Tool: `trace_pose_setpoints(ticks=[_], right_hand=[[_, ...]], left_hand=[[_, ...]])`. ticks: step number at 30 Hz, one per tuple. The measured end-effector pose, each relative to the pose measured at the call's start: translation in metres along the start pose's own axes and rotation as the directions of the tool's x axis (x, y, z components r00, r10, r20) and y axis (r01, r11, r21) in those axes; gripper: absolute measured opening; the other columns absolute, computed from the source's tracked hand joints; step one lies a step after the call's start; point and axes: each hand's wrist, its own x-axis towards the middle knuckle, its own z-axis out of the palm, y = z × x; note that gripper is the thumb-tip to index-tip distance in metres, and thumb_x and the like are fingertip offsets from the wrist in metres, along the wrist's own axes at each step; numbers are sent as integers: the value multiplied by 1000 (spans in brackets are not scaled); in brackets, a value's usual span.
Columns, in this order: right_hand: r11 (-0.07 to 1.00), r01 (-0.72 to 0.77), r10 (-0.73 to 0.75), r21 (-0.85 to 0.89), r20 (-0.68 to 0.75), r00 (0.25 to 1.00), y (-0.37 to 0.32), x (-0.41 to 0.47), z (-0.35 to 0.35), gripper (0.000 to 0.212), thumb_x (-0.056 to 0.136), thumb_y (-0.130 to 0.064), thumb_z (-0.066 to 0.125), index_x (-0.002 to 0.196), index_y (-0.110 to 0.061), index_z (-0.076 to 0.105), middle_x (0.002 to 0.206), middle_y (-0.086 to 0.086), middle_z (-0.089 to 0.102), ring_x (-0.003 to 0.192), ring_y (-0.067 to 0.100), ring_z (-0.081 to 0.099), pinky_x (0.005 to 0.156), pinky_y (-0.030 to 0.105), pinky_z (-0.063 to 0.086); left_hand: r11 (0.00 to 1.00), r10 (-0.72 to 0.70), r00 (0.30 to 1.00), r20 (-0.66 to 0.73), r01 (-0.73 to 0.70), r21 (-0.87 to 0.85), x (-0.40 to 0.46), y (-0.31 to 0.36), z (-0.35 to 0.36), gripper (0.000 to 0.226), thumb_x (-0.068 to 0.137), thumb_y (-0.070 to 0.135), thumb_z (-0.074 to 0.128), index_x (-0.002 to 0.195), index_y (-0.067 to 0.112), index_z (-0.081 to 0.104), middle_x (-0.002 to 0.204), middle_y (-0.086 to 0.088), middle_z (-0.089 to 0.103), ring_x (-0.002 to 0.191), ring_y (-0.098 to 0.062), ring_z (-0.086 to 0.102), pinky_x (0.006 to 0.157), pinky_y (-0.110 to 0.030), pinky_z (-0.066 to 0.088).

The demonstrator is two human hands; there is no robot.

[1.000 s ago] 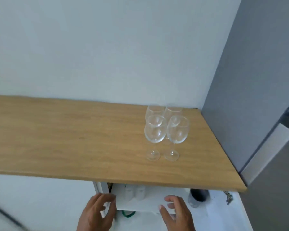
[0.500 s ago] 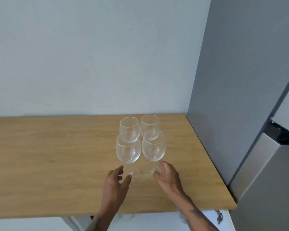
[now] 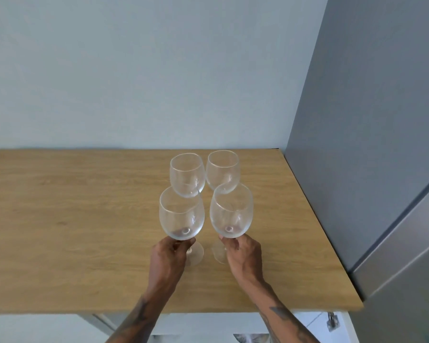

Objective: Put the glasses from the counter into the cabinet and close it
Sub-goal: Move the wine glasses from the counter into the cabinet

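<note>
Several clear wine glasses stand in a tight cluster on the wooden counter [image 3: 72, 219]. My left hand [image 3: 167, 258] is closed around the stem of the front left glass [image 3: 181, 214], just under its bowl. My right hand [image 3: 244, 256] grips the stem of the front right glass [image 3: 232, 211] the same way. Both feet look to be on the wood. Behind them stand the back left glass [image 3: 187, 174] and the back right glass [image 3: 223, 170], untouched. The white cabinet [image 3: 208, 325] shows below the counter's front edge, with its door hidden.
A tall grey panel [image 3: 357, 120] walls off the counter's right end, with a steel fridge [image 3: 406, 280] beside it. A pale wall runs behind. The counter stretches bare to the left of the glasses. Keys [image 3: 332, 321] hang low on the right.
My hands rose from the cabinet below the counter to the front pair of glasses and closed on their stems. My view tipped up and moved closer to the counter.
</note>
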Motion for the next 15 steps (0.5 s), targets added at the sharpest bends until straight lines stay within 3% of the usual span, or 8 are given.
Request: trace_pose_setpoints(ticks=[5,8,11,15], right_hand=[[1000,1,-1,-3,-37,999,-3,-36,-23,25,91,-24,67,82,-1,72,74,12,74,74,31,68,68,41,55],[1000,-9,10,1,-50,999,-11,-69,-38,17,90,-21,68,84,-7,76,75,2,75,74,22,69,67,33,55],[1000,-7,7,17,-33,999,-18,-108,-48,16,90,-21,68,83,-9,76,68,-6,71,68,14,66,58,10,45],[998,-5,7,63,-26,1000,-19,-159,-56,20,90,-22,68,79,-6,74,71,10,73,68,21,61,53,10,41]], left_hand=[[999,25,1000,-3,-25,-23,-41,-5,-20,19,85,21,76,67,16,74,65,6,75,63,-4,67,56,-22,46],[997,66,997,33,-65,-46,-72,-5,-38,16,85,19,76,69,15,75,66,1,76,64,-11,69,57,-25,49],[992,109,991,76,-104,-65,-108,-4,-61,11,85,16,75,74,17,77,69,5,77,68,-12,72,62,-30,53],[991,129,987,93,-126,-41,-150,-18,-85,13,86,18,75,75,11,75,69,-4,76,72,-25,72,66,-42,55]])
